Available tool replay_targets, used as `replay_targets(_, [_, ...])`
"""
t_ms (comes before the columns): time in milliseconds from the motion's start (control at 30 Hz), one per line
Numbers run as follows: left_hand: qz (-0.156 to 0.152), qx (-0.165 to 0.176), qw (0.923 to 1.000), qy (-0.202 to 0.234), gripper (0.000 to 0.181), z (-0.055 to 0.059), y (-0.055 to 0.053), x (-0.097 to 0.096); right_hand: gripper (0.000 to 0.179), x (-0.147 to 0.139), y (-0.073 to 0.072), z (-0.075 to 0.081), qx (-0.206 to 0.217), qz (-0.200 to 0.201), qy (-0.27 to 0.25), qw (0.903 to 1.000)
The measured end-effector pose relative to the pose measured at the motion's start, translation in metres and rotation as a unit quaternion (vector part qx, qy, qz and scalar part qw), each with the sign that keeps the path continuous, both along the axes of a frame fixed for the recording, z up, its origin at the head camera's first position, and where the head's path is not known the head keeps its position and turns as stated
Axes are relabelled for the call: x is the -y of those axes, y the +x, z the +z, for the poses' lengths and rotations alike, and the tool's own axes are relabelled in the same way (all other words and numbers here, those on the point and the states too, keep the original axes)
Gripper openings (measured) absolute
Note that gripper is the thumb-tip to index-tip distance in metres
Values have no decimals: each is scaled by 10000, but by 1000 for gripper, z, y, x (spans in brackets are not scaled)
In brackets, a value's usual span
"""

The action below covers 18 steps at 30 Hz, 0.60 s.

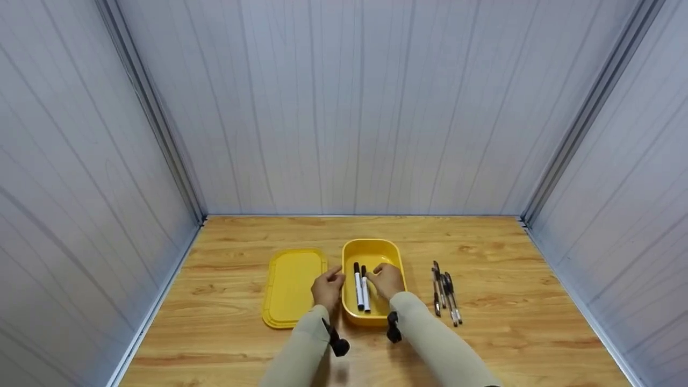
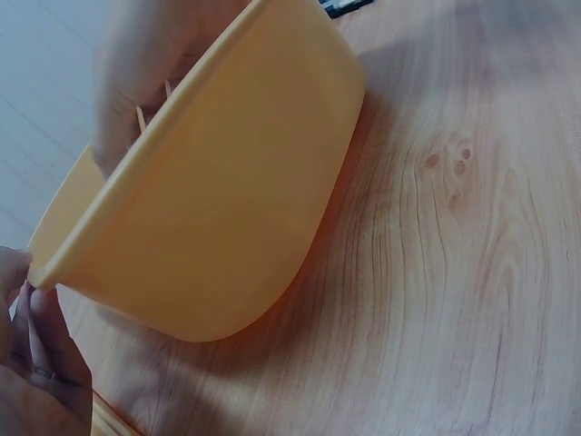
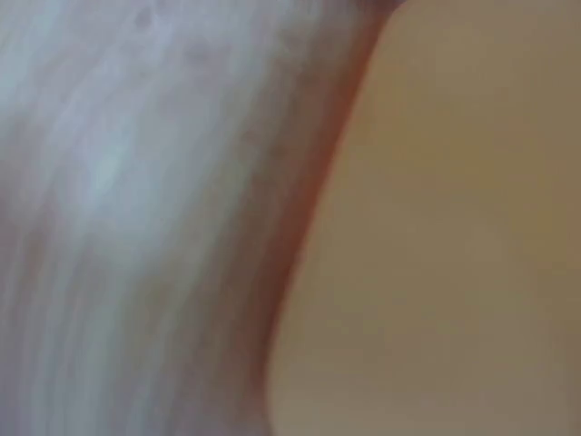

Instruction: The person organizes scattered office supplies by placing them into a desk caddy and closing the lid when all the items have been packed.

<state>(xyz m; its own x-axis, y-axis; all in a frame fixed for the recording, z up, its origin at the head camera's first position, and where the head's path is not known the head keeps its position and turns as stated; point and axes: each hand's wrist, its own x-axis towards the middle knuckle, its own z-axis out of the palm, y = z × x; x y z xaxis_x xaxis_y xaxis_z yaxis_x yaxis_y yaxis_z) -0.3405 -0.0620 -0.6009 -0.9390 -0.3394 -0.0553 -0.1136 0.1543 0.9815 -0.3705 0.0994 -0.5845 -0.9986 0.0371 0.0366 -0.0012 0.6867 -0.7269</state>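
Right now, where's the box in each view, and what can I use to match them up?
Head: the box sits low, just right of centre, between the lid and the loose pens.
Left wrist: it takes up the upper left, its outer wall facing the camera.
Right wrist: blurred, its wall fills most of the right side.
Shared landmark: the wooden table, in all three views.

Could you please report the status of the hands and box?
Left hand gripping box by rim. Right hand inside, beside two markers, grip unclear. Lid off, left of box. No obstruction visible.
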Motion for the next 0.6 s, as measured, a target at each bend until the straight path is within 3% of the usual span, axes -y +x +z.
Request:
replay_targets(167, [91, -74, 9999, -13, 29, 0, -3, 1, 21, -3, -7, 12, -309, 52, 21, 9995])
replay_targets(300, [12, -83, 10000, 33, 30, 1, -3, 2, 16, -12, -11, 19, -384, -113, -250, 9989])
replay_targets(467, [-22, -57, 10000, 10, 30, -1, 0, 3, 16, -32, -13, 23, -555, -310, -653, 9958])
replay_targets(600, [2, -76, 10000, -58, 29, -1, -1, 2, 17, -56, -15, 27, -530, -419, -615, 9958])
